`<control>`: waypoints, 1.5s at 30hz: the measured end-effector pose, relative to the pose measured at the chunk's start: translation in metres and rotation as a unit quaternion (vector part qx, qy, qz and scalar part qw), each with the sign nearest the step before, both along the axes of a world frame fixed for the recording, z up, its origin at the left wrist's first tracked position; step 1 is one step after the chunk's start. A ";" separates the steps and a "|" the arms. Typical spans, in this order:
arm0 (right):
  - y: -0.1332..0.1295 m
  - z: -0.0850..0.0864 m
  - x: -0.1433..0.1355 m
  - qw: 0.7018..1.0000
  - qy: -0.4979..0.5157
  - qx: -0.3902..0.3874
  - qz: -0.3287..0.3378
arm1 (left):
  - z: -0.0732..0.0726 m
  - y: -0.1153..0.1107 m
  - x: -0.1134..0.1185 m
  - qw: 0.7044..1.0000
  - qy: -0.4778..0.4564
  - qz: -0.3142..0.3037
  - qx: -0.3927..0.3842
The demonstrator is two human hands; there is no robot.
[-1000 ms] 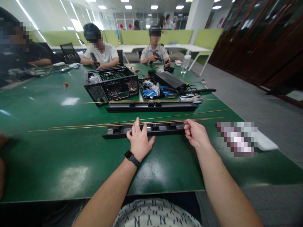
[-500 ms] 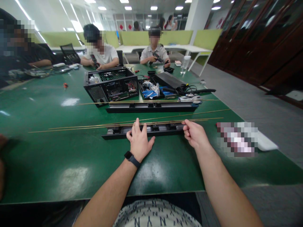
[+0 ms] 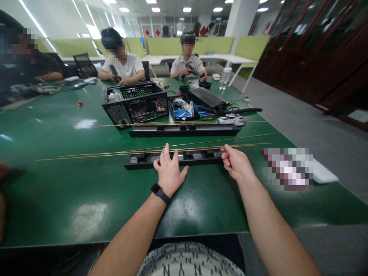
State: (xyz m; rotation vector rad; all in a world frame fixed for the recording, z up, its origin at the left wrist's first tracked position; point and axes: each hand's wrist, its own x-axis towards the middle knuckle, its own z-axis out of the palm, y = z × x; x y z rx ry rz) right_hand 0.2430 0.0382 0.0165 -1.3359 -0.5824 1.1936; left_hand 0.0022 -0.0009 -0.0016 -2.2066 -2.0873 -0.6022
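Several long, thin brass-coloured rods [image 3: 120,153] lie lengthwise over a black channel-shaped rail [image 3: 198,158] in front of me. My left hand [image 3: 169,168] rests over the middle of the rail, fingers spread, its fingertips reaching across the rods. At the rail's right end my right hand [image 3: 235,161] is closed, thumb and index finger pinching one thin rod. Behind them, a second black rail [image 3: 184,133] lies parallel, with more thin rods along its top. Dark blocks sit inside the near rail's channel.
An open black computer case [image 3: 135,103] stands behind the far rail. Beside it are a tray with blue-grey gloves [image 3: 184,110], black cables [image 3: 227,109] and a water bottle [image 3: 224,78]. A white object [image 3: 323,170] lies at right. Two people [image 3: 186,63] work across the table, another at left.
The pinched rod has shifted very slightly to the right. Both hands stay in nearly the same place.
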 end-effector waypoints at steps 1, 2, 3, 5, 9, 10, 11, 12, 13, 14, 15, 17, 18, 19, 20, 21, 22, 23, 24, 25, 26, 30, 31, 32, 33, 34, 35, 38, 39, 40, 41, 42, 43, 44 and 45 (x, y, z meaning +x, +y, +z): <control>0.000 0.000 -0.001 1.000 -0.002 0.000 0.003 | 0.000 0.000 0.000 1.000 0.000 0.000 -0.001; -0.001 0.000 -0.002 1.000 -0.003 0.001 0.005 | 0.001 0.000 0.000 1.000 -0.001 -0.001 -0.002; -0.001 0.000 -0.002 1.000 -0.005 0.002 0.005 | 0.001 -0.001 0.000 1.000 0.000 -0.001 -0.002; -0.002 0.000 -0.003 1.000 -0.005 0.006 0.005 | 0.001 -0.001 0.000 1.000 0.001 0.000 -0.001; -0.001 0.000 -0.001 1.000 -0.002 0.019 -0.005 | 0.001 0.000 -0.001 1.000 0.003 -0.001 0.000; -0.001 0.000 0.000 1.000 -0.001 0.022 -0.011 | 0.001 0.000 -0.001 1.000 0.003 -0.001 0.000; 0.000 0.000 0.001 1.000 -0.001 0.024 -0.018 | 0.001 0.000 -0.001 1.000 0.002 0.000 -0.001; 0.000 0.000 0.002 0.999 -0.001 0.025 -0.024 | 0.001 0.000 0.000 1.000 0.001 0.000 -0.001; 0.000 0.000 0.002 0.999 -0.002 0.025 -0.030 | 0.001 0.000 0.000 1.000 0.001 0.000 -0.002; 0.001 0.000 0.003 0.999 -0.003 0.025 -0.034 | 0.001 0.000 0.000 1.000 0.000 -0.001 -0.002; 0.001 0.000 0.003 0.999 -0.004 0.024 -0.035 | 0.001 0.000 0.000 1.000 -0.001 -0.001 -0.003; 0.001 0.000 0.003 0.999 -0.005 0.019 -0.034 | 0.001 0.000 0.000 1.000 -0.001 -0.002 -0.003; 0.001 0.000 0.003 0.999 -0.004 0.015 -0.031 | 0.001 0.000 0.000 1.000 -0.001 -0.002 -0.004; 0.001 0.000 0.003 1.000 -0.002 0.010 -0.027 | 0.001 0.000 -0.001 1.000 0.000 -0.002 -0.005; 0.000 0.001 0.002 1.000 -0.001 0.006 -0.022 | 0.001 0.000 -0.001 1.000 0.000 -0.002 -0.005; 0.000 0.001 0.001 1.000 0.000 0.003 -0.015 | 0.001 0.000 -0.001 1.000 0.001 -0.001 -0.006; 0.000 0.001 0.001 1.000 0.000 0.000 -0.008 | 0.001 0.000 -0.001 1.000 0.002 -0.001 -0.006; 0.000 0.001 0.000 1.000 -0.001 -0.001 -0.001 | 0.001 0.000 -0.001 1.000 0.003 -0.001 -0.005; -0.001 0.001 -0.001 1.000 -0.002 -0.001 0.005 | 0.001 0.000 -0.001 1.000 0.003 -0.001 -0.004; -0.001 0.000 -0.001 1.000 -0.004 -0.001 0.008 | 0.001 0.000 -0.001 1.000 0.003 -0.001 -0.003; -0.001 0.000 -0.001 1.000 -0.006 -0.001 0.011 | 0.001 -0.001 -0.001 1.000 0.002 -0.001 -0.002; 0.000 -0.002 0.000 1.000 -0.010 0.008 0.012 | 0.001 -0.001 0.000 1.000 0.000 0.000 -0.005; 0.000 -0.002 0.001 1.000 -0.009 0.013 0.009 | 0.001 -0.001 0.000 1.000 0.000 0.000 -0.004; 0.000 -0.002 0.002 1.000 -0.007 0.017 0.003 | 0.000 0.000 0.000 1.000 0.001 0.000 -0.002; 0.001 -0.002 0.003 1.000 -0.006 0.020 -0.005 | 0.000 0.000 0.000 1.000 0.001 0.000 0.001; 0.001 -0.002 0.004 1.000 -0.005 0.021 -0.014 | 0.000 0.000 -0.001 1.000 0.000 -0.001 0.004; 0.001 -0.002 0.004 1.000 -0.004 0.020 -0.022 | -0.001 0.000 -0.001 1.000 -0.001 -0.002 0.006; 0.001 -0.002 0.005 0.999 -0.003 0.012 -0.030 | -0.002 0.000 -0.001 1.000 0.000 -0.003 0.011; 0.001 -0.002 0.005 1.000 -0.002 0.010 -0.029 | -0.003 0.000 -0.001 1.000 0.002 -0.002 0.012; 0.001 -0.002 0.005 1.000 -0.002 0.009 -0.027 | -0.003 0.000 -0.001 1.000 0.005 -0.002 0.013; 0.001 -0.002 0.004 1.000 -0.002 0.008 -0.026 | -0.003 0.001 -0.001 1.000 0.006 -0.001 0.013; 0.001 -0.002 0.004 1.000 -0.002 0.007 -0.023 | -0.003 0.001 -0.001 1.000 0.008 0.000 0.012; 0.001 -0.002 0.003 1.000 -0.004 0.008 -0.018 | -0.003 0.001 -0.001 1.000 0.008 0.000 0.011; 0.001 -0.003 0.003 1.000 -0.006 0.009 -0.012 | -0.003 0.001 -0.001 1.000 0.009 0.001 0.010; 0.000 -0.003 0.002 1.000 -0.007 0.010 -0.005 | -0.003 0.000 -0.001 1.000 0.009 0.001 0.009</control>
